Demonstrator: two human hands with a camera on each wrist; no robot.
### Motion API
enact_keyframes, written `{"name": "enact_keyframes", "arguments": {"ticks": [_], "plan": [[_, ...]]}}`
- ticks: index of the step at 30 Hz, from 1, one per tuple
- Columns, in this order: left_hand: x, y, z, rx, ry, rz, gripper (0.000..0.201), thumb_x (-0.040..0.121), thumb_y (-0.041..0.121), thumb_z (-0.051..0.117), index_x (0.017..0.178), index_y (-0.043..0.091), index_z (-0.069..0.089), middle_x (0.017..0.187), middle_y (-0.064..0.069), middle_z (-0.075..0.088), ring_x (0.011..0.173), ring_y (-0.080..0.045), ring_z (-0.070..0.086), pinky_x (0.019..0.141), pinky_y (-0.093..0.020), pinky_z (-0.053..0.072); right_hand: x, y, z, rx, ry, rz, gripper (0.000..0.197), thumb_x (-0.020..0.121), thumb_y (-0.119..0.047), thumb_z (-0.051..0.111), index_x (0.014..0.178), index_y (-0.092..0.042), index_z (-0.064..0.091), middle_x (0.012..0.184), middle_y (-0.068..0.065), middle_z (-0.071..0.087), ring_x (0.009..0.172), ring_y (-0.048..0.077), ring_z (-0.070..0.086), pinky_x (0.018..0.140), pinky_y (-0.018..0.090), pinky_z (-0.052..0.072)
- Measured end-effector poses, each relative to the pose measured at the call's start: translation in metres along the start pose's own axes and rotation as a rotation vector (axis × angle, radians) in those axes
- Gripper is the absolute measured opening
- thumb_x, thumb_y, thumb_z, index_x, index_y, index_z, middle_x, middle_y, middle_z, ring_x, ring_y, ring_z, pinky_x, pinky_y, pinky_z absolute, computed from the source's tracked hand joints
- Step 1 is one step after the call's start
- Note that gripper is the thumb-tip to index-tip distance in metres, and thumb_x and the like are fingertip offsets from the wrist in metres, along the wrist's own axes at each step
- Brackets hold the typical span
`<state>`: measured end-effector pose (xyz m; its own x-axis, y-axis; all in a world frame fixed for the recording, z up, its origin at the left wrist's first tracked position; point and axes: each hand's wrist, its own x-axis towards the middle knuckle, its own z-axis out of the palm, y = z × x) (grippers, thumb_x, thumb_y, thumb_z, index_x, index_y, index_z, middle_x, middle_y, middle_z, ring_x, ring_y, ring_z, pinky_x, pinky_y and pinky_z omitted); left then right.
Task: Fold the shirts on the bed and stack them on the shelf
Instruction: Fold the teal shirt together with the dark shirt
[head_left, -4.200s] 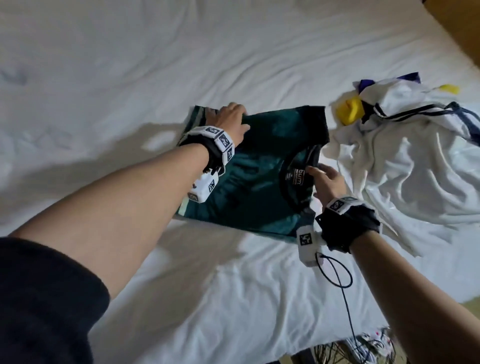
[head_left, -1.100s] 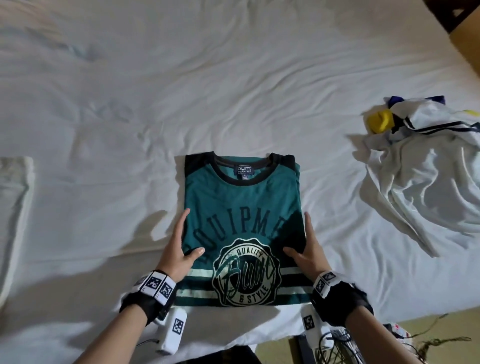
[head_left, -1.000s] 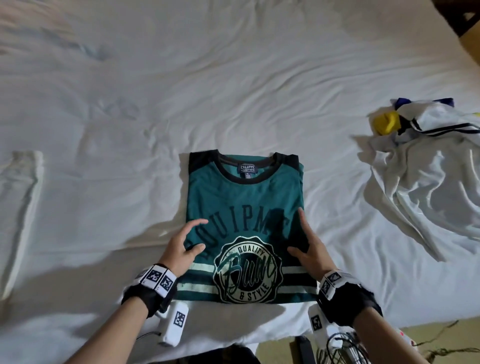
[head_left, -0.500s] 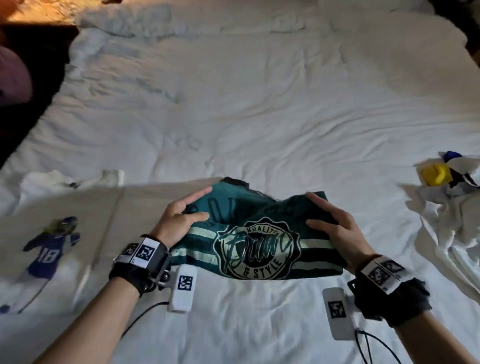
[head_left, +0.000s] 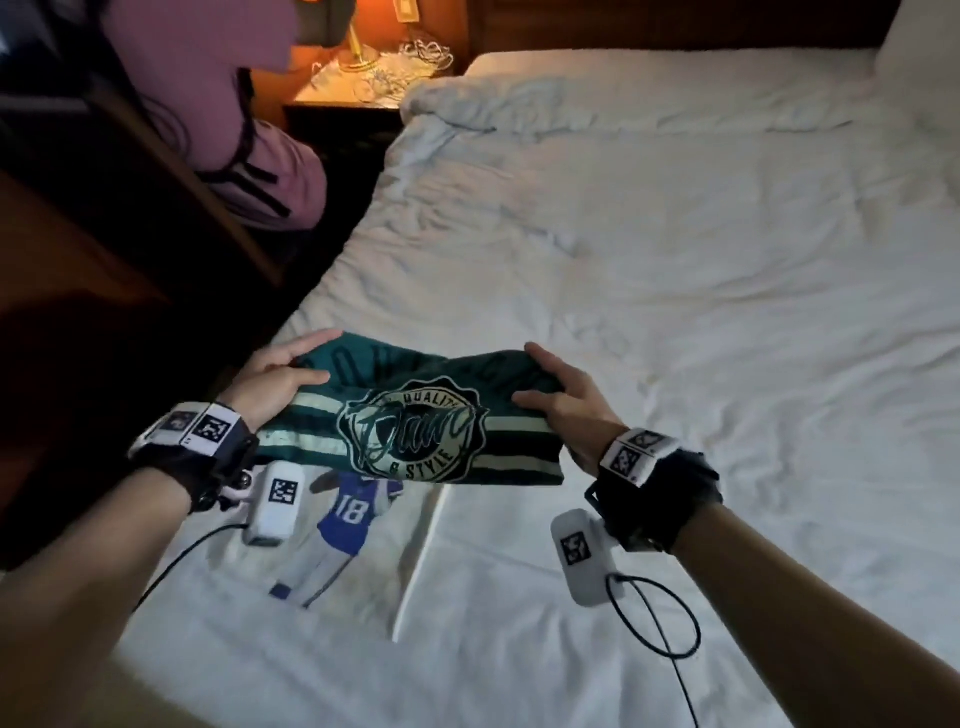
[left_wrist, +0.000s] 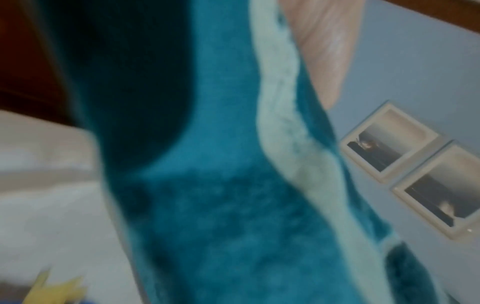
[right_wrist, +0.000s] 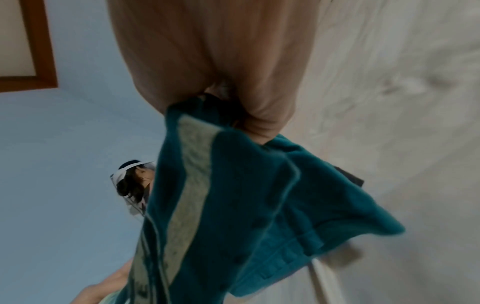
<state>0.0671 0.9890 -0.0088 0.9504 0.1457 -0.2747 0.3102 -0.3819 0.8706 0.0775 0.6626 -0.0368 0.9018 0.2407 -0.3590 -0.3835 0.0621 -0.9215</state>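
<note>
A folded teal shirt (head_left: 415, 421) with white stripes and a round crest hangs above the white bed (head_left: 675, 260), held at both ends. My left hand (head_left: 283, 376) grips its left edge, thumb on top. My right hand (head_left: 561, 395) grips its right edge with curled fingers. Up close the teal cloth (left_wrist: 221, 185) fills the left wrist view, and in the right wrist view the teal cloth (right_wrist: 233, 205) is pinched under my fingers (right_wrist: 259, 115). Below it a white shirt with a blue number 18 player print (head_left: 343, 525) lies flat on the bed.
Dark wooden furniture (head_left: 104, 260) stands to the left of the bed. Another person in pink (head_left: 223, 104) sits at the upper left, by a lit nightstand (head_left: 363, 78). Rumpled bedding (head_left: 571, 104) lies at the head of the bed.
Both hands lifted the folded teal shirt off the bed and carried it left, over the player-print shirt. My view swung left; the white clothes pile is out of sight.
</note>
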Motion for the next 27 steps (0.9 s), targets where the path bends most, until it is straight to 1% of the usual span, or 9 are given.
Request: {"name": "enact_keyframes", "arguments": {"ticks": [6,11,13,15,17,18,21,25,27], "plan": [[0.026,-0.001,-0.069,-0.133,0.119,0.072,0.056,0.086,-0.009,0.055,0.125,0.030,0.065,0.121,-0.002,0.068,0.110,-0.016,0.065,0.100,-0.031,0.047,0.039,-0.012,0.072,0.029,0.013,-0.122,0.068,0.088,0.006,0.060,0.148,-0.015,0.036,0.113,-0.004,0.063,0.109,0.017,0.062,0.099,0.035,0.051],[0.016,-0.084,-0.072,-0.014,0.181,0.040,0.052,0.084,-0.018,0.055,0.127,0.012,0.059,0.121,0.005,0.063,0.108,0.004,0.059,0.088,-0.007,0.043,0.033,0.076,0.111,0.009,-0.015,-0.031,0.074,0.087,-0.001,0.064,0.149,-0.027,0.034,0.136,0.000,0.057,0.123,0.018,0.056,0.104,0.040,0.047],[0.008,-0.138,-0.066,0.057,0.210,-0.076,0.048,0.085,-0.015,0.059,0.125,0.012,0.059,0.127,-0.004,0.059,0.121,-0.010,0.053,0.099,-0.018,0.040,0.025,0.125,0.123,-0.068,-0.066,0.088,0.077,0.087,-0.001,0.064,0.148,-0.035,0.032,0.139,0.001,0.054,0.123,0.018,0.055,0.105,0.043,0.046],[-0.006,-0.187,-0.059,0.109,0.216,-0.205,0.043,0.085,-0.013,0.062,0.121,0.010,0.061,0.127,-0.012,0.061,0.120,-0.023,0.056,0.100,-0.024,0.042,0.011,0.164,0.131,-0.128,-0.114,0.213,0.073,0.087,0.006,0.061,0.146,-0.030,0.038,0.134,0.005,0.057,0.114,0.016,0.056,0.101,0.037,0.049],[-0.019,-0.222,-0.053,0.138,0.226,-0.267,0.033,0.085,-0.010,0.063,0.113,0.009,0.065,0.118,-0.018,0.066,0.104,-0.024,0.062,0.082,-0.010,0.048,-0.001,0.188,0.134,-0.198,-0.102,0.265,0.058,0.086,0.006,0.062,0.136,-0.022,0.053,0.118,0.005,0.063,0.100,0.014,0.058,0.084,0.019,0.053],[-0.024,-0.232,-0.052,0.130,0.246,-0.287,0.029,0.086,-0.008,0.064,0.109,0.010,0.066,0.114,-0.018,0.067,0.094,-0.022,0.063,0.070,-0.005,0.048,-0.005,0.197,0.135,-0.212,-0.084,0.272,0.050,0.086,0.005,0.063,0.127,-0.023,0.060,0.111,0.004,0.065,0.097,0.015,0.059,0.080,0.017,0.052],[-0.032,-0.242,-0.053,0.086,0.305,-0.344,0.024,0.087,-0.004,0.064,0.106,0.009,0.065,0.101,-0.014,0.065,0.077,-0.014,0.060,0.050,-0.006,0.046,-0.007,0.208,0.140,-0.212,-0.033,0.280,0.037,0.083,0.003,0.068,0.105,-0.028,0.069,0.099,0.004,0.070,0.089,0.018,0.064,0.085,0.030,0.055],[-0.035,-0.248,-0.062,0.141,0.214,-0.365,0.028,0.086,-0.006,0.059,0.095,0.019,0.065,0.090,-0.018,0.066,0.078,-0.030,0.061,0.060,-0.025,0.050,-0.006,0.209,0.145,-0.303,-0.006,0.295,0.026,0.082,-0.006,0.072,0.102,-0.023,0.074,0.093,0.002,0.072,0.084,0.016,0.066,0.080,0.026,0.055],[-0.036,-0.246,-0.066,0.154,0.222,-0.351,0.027,0.087,-0.007,0.058,0.091,0.019,0.066,0.084,-0.016,0.066,0.065,-0.029,0.057,0.052,-0.023,0.047,-0.007,0.206,0.148,-0.291,0.027,0.309,0.027,0.082,-0.004,0.068,0.094,-0.027,0.075,0.092,0.003,0.073,0.084,0.020,0.068,0.081,0.031,0.057]]}}
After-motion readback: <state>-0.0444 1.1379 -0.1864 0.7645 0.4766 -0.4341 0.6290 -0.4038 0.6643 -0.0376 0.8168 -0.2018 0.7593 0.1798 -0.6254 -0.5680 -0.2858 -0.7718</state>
